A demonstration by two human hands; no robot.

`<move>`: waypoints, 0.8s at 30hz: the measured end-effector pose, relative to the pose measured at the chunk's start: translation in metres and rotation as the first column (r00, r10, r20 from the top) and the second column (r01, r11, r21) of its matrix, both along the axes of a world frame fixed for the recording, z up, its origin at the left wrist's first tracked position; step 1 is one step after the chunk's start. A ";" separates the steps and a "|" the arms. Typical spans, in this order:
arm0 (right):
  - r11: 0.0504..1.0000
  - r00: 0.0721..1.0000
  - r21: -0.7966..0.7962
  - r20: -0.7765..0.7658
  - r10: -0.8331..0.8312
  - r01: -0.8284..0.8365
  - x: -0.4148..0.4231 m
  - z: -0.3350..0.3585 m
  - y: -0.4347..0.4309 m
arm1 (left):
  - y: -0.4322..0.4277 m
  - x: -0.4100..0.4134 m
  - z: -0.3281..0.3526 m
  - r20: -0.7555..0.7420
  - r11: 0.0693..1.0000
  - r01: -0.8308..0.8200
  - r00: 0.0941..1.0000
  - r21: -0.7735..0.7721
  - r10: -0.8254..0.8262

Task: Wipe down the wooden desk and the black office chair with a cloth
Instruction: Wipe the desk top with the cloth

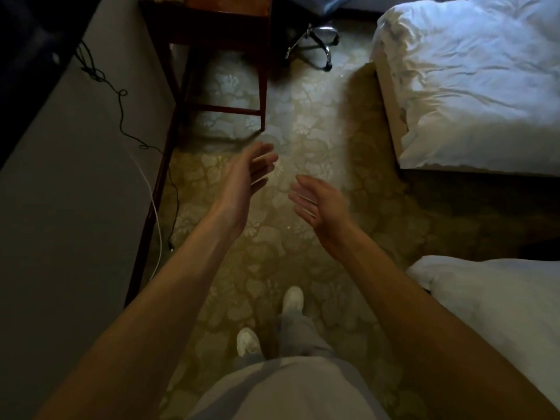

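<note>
My left hand [247,174] and my right hand [318,204] are stretched out in front of me over the patterned carpet, palms facing each other, fingers apart, holding nothing. The wooden desk [224,13] stands at the top of the view, dark red-brown, with its legs and crossbar below it. Right of the desk I see only the chrome wheeled base of the black office chair [315,47]. No cloth is in view.
A grey wall [75,177] with a dark wooden skirting runs along the left, with black and white cables [121,116] hanging down it. Two beds with white bedding stand on the right, one far [472,86] and one near [500,298]. My feet in white shoes stand on the carpet [303,122].
</note>
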State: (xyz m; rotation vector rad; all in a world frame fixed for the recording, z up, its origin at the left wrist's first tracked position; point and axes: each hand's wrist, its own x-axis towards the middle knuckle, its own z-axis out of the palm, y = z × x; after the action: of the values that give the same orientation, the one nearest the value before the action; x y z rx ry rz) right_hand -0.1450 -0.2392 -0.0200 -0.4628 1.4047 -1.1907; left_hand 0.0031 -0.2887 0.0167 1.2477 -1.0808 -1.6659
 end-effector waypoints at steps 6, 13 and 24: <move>1.000 0.999 -0.013 0.024 0.026 -0.025 -0.022 -0.010 -0.076 | -0.074 -0.023 -0.005 0.022 1.000 -0.024 0.999 0.004 0.024; 0.998 0.992 -0.032 0.115 0.055 -0.052 -0.066 -0.018 -0.190 | -0.172 -0.061 -0.005 0.101 0.998 -0.066 0.993 -0.018 0.067; 0.989 0.975 -0.003 0.167 0.149 -0.151 -0.099 -0.023 -0.306 | -0.273 -0.079 -0.014 0.130 0.982 -0.189 0.974 0.012 0.186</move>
State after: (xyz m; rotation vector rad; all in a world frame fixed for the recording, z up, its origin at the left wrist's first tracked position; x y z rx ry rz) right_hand -0.2437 -0.5456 -0.0431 -0.4440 1.2099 -1.0745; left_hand -0.0763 -0.5621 0.0028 1.4428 -0.9868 -1.4767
